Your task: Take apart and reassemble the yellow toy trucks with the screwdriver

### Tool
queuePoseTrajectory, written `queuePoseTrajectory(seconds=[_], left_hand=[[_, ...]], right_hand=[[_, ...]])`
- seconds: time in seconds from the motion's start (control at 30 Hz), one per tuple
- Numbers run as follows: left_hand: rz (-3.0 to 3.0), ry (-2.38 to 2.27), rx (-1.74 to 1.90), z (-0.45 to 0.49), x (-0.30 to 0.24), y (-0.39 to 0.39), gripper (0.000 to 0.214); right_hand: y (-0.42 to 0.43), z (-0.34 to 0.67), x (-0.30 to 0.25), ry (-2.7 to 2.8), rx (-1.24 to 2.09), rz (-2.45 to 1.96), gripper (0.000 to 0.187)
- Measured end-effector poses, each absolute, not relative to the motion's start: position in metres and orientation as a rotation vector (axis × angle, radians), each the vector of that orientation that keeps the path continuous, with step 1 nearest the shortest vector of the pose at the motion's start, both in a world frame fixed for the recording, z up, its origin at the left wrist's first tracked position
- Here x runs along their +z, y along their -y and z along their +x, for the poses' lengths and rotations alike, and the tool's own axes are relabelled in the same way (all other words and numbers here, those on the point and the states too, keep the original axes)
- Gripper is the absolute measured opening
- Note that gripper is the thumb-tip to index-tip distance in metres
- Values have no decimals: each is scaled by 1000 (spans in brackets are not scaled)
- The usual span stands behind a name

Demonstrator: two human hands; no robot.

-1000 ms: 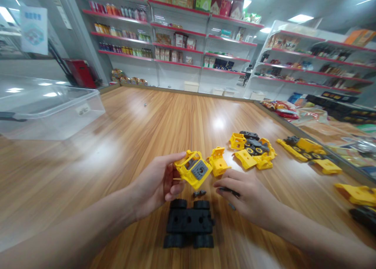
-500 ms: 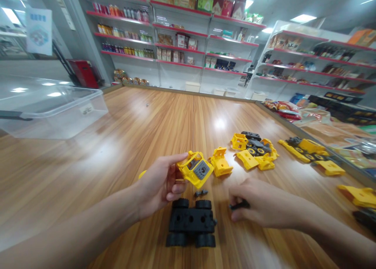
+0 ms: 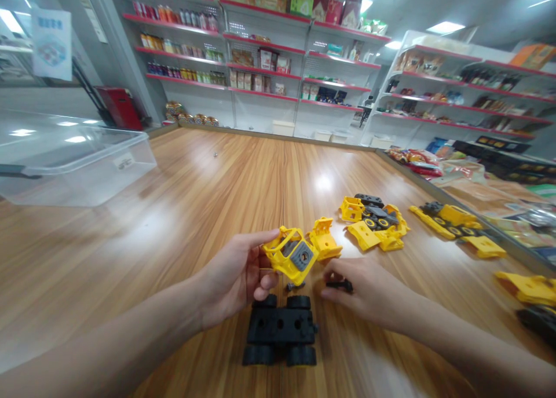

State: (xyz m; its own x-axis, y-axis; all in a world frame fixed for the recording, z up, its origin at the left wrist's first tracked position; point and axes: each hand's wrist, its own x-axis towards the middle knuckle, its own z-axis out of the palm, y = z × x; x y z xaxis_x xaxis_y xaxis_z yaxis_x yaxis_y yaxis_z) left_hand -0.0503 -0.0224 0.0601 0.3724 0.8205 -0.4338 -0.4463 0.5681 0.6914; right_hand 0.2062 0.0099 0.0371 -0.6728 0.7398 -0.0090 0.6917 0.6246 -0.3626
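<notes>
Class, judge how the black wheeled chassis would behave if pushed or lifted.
The black wheeled chassis has four wheels at its corners, so a push would probably roll it across the glossy table. It looks like holed plastic, so likely stiff and light. Low and wide, it seems unlikely to tip.

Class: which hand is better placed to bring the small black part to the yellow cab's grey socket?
Probably the right hand: it already pinches the small black part just beside the yellow cab, which the left hand holds above the table.
</notes>
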Motion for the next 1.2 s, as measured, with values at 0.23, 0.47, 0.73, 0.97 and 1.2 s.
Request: queuePoseTrajectory(seconds=[0.23,0.47,0.73,0.97,1.2], left_hand=[[492,-811,848,-49,61,23,31],[459,-701,785,-41,66,35,35],[426,-647,719,-32,65,44,41],[403,-610,718,-30,62,48,40],[360,-590,766,-30,61,47,36]], right_hand=[[-11,204,38,2493,587,-1072,6],[7,202,57,2084,436,-728,17],[19,196,65,2055,492,-481,25],[19,192,63,2053,539,-474,21],[18,193,54,2011,518,-646,29]])
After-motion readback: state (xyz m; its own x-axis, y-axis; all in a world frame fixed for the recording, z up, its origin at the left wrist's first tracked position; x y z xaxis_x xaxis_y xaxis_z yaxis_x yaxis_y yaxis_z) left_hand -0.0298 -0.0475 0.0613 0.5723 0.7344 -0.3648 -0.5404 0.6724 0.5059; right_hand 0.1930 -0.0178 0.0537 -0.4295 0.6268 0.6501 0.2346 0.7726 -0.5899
